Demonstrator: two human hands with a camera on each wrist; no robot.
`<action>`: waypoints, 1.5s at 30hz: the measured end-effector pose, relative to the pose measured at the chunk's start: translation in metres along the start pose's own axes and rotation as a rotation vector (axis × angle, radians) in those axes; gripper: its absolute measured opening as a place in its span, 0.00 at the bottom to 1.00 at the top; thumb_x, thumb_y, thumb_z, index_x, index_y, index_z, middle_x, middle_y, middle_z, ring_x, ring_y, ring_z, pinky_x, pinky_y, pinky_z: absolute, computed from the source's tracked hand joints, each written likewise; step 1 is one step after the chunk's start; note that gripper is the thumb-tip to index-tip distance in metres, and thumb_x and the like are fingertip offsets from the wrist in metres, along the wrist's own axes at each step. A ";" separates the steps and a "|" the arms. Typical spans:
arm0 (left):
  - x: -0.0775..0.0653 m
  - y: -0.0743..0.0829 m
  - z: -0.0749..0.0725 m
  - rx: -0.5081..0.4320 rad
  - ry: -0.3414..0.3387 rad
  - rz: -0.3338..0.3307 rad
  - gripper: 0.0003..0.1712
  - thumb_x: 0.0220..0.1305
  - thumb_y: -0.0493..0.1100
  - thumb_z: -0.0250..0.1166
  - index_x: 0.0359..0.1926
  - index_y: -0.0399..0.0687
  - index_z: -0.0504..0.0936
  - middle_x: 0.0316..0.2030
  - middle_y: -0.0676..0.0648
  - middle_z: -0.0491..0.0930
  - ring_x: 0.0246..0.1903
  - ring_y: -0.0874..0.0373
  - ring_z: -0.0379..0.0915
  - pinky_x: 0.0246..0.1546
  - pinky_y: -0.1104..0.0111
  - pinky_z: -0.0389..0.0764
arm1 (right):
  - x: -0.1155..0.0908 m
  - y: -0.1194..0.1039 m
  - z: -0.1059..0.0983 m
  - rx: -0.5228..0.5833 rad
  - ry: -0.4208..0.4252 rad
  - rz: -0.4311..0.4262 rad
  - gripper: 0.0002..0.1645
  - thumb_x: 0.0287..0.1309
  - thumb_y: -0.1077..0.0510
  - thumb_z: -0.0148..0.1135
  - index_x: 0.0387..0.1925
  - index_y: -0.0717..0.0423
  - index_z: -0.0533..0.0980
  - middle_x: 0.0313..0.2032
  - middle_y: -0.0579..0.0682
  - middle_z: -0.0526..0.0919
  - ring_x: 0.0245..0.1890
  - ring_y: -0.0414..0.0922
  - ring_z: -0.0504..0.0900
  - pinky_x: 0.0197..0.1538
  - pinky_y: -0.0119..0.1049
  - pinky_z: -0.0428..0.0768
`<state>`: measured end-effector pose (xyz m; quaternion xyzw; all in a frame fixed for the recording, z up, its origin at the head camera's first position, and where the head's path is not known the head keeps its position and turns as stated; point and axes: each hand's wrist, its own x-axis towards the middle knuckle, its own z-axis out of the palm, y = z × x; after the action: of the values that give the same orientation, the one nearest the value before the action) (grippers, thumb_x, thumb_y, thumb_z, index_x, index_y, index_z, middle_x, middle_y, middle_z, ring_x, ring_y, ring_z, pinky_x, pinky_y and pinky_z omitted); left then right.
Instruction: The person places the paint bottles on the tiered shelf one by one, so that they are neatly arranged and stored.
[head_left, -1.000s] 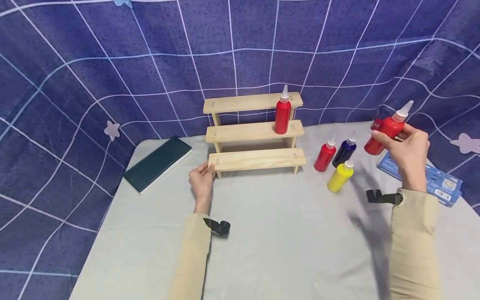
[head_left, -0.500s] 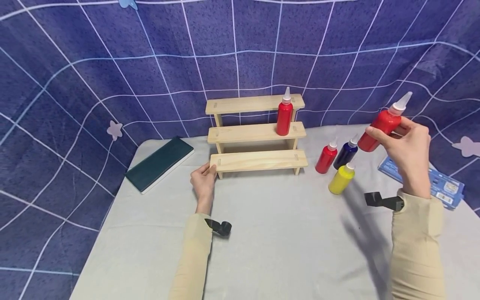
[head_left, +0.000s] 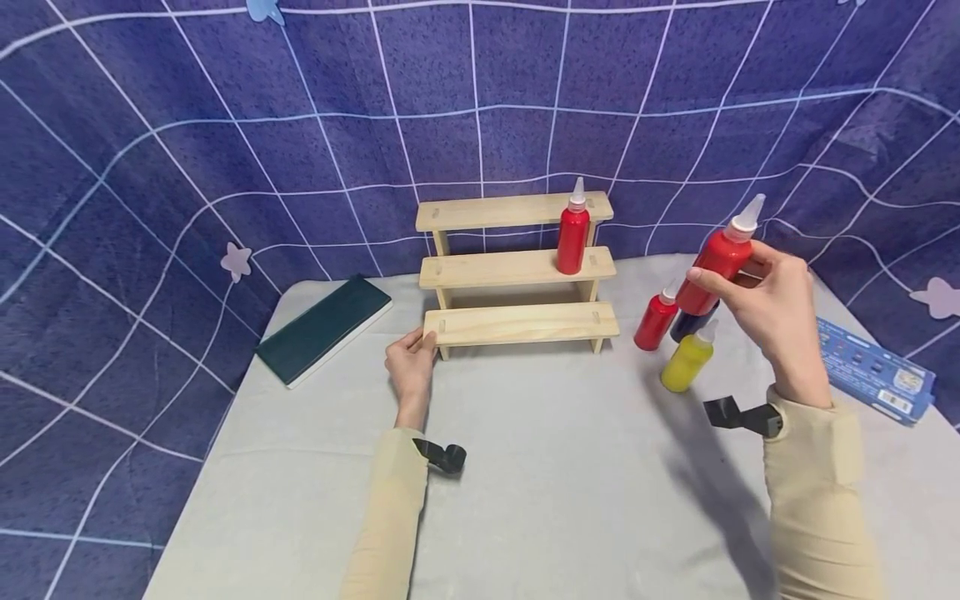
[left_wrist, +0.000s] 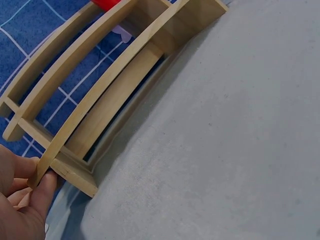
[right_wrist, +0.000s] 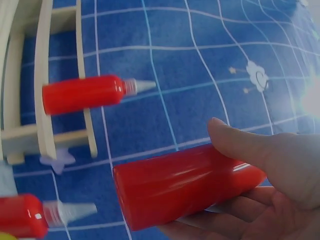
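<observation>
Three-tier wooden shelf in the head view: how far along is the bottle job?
Done, it seems: one red squeeze bottle stands on the middle tier of the shelf. In hand: the right hand holds another red bottle above the table; the left hand grips the shelf. Probably left: a third red bottle, dark blue bottle and yellow bottle on the table.

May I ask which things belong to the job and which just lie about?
Likely job:
tilted red plastic bottle in the right hand
tiered wooden shelf, gripped by the left hand
upright red plastic bottle on its middle tier
red bottle, navy bottle and yellow bottle, all plastic, nearby

Apparently idle:
dark green book or box
flat blue packaging
</observation>
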<state>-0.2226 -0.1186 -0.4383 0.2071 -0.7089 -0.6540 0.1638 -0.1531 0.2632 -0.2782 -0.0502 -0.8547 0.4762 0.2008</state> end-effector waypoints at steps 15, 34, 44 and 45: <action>0.002 0.002 -0.005 -0.020 0.001 0.009 0.17 0.62 0.34 0.66 0.51 0.29 0.81 0.45 0.31 0.83 0.45 0.45 0.83 0.40 0.73 0.86 | -0.007 -0.009 0.042 -0.037 -0.107 -0.089 0.29 0.55 0.53 0.72 0.55 0.64 0.77 0.43 0.66 0.84 0.27 0.22 0.77 0.35 0.15 0.76; 0.000 0.004 -0.001 -0.010 0.004 0.018 0.16 0.62 0.34 0.67 0.50 0.30 0.82 0.43 0.32 0.84 0.44 0.46 0.84 0.39 0.72 0.87 | 0.003 -0.003 0.101 0.103 -0.193 -0.135 0.28 0.53 0.58 0.74 0.54 0.65 0.77 0.42 0.63 0.86 0.31 0.25 0.80 0.37 0.16 0.78; -0.002 0.001 -0.003 -0.002 0.012 0.041 0.16 0.62 0.33 0.66 0.50 0.30 0.82 0.43 0.31 0.84 0.44 0.45 0.84 0.39 0.73 0.86 | 0.008 -0.008 0.127 0.128 -0.238 -0.200 0.26 0.53 0.59 0.74 0.53 0.65 0.77 0.43 0.62 0.86 0.35 0.39 0.84 0.36 0.17 0.79; -0.002 0.001 -0.003 -0.001 0.014 0.043 0.16 0.62 0.33 0.66 0.50 0.30 0.82 0.43 0.32 0.84 0.44 0.45 0.84 0.39 0.73 0.86 | 0.010 -0.010 0.130 0.145 -0.247 -0.199 0.26 0.53 0.60 0.73 0.53 0.65 0.77 0.44 0.61 0.86 0.35 0.38 0.84 0.36 0.17 0.80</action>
<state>-0.2193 -0.1204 -0.4367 0.1965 -0.7116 -0.6493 0.1828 -0.2115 0.1576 -0.3277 0.1081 -0.8369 0.5170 0.1435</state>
